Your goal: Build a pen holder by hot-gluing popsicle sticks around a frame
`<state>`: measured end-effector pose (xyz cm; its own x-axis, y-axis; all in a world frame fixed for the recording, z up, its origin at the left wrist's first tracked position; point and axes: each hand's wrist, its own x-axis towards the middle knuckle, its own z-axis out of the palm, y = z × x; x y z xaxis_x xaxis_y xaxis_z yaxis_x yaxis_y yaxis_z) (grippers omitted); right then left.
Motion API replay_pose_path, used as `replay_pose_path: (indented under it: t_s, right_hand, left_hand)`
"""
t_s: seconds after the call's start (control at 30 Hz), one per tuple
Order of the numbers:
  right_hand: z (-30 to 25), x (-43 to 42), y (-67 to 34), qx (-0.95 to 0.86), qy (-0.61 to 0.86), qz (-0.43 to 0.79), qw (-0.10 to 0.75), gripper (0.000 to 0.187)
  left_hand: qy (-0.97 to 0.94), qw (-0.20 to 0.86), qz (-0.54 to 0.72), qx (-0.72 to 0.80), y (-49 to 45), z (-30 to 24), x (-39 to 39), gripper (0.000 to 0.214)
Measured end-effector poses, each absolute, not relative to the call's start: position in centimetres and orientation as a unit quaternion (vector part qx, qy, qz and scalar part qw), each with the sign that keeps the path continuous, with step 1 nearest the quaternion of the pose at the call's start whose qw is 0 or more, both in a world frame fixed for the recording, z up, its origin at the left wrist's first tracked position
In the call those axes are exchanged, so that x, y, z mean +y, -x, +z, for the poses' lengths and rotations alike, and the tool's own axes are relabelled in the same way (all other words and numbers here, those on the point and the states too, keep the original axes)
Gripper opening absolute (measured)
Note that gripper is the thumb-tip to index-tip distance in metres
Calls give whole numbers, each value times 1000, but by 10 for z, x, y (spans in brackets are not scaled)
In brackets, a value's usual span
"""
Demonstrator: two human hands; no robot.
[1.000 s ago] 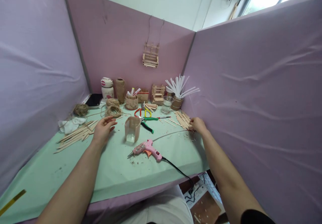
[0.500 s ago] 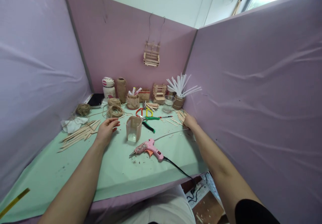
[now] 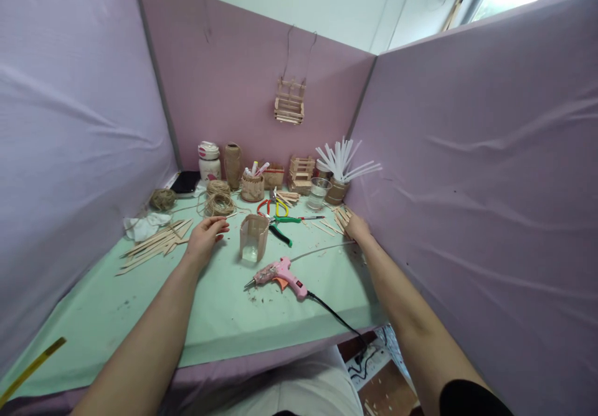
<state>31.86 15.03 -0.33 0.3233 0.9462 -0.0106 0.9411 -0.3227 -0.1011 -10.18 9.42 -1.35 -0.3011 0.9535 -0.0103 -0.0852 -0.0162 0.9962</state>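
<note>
My left hand [image 3: 208, 239] hovers low over the green cloth with its fingers loosely curved and apart, holding nothing. Just right of it stands a clear cup partly faced with wooden sticks [image 3: 255, 236]. Near the right wall, my right hand [image 3: 359, 228] reaches down at a pile of wooden craft sticks [image 3: 342, 218]; its fingertips are mostly hidden, and whether they grip a stick cannot be made out. A pink hot glue gun [image 3: 280, 277], with a glue stick in its back end, lies in front of the cup.
Green-handled pliers [image 3: 281, 234] and red-and-yellow pliers [image 3: 273, 204] lie behind the cup. More craft sticks [image 3: 156, 245] and twine coils [image 3: 219, 204] are at left. A glass of water [image 3: 318, 193] stands beside a pot of white glue sticks [image 3: 337, 190]. A black cord [image 3: 334, 312] crosses the front edge.
The view has turned slightly left, shifting everything rightward in the picture. Both hands stay in about the same places, the left beside the cup and the right at the stick pile.
</note>
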Motion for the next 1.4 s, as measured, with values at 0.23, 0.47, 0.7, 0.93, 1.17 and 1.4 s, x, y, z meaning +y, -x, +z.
replay_pose_path:
  t_s: [0.23, 0.47, 0.7, 0.93, 1.17, 1.4]
  right_hand:
    - [31, 122, -298, -577, 797, 6, 177, 26]
    - [53, 25, -177, -680, 548, 17, 487, 22]
    - [4, 5, -76, -756, 438, 44, 485, 16]
    - [-6, 10, -70, -782, 403, 25, 475, 16]
    - [-10, 6, -67, -759, 401, 102, 503, 11]
    - [12, -7, -127, -729, 524, 123, 424, 23]
  left_hand:
    - [-391, 425, 614, 539, 101, -13, 93, 31]
    - [-467, 455, 629, 424, 95, 1, 70, 31]
    - [-456, 565, 599, 338, 89, 13, 52, 32]
    - [-427, 570, 624, 322, 91, 13, 54, 29]
    - [-385, 622, 627, 267, 95, 9, 54, 34]
    - [-359, 629, 649, 234, 101, 6, 59, 30]
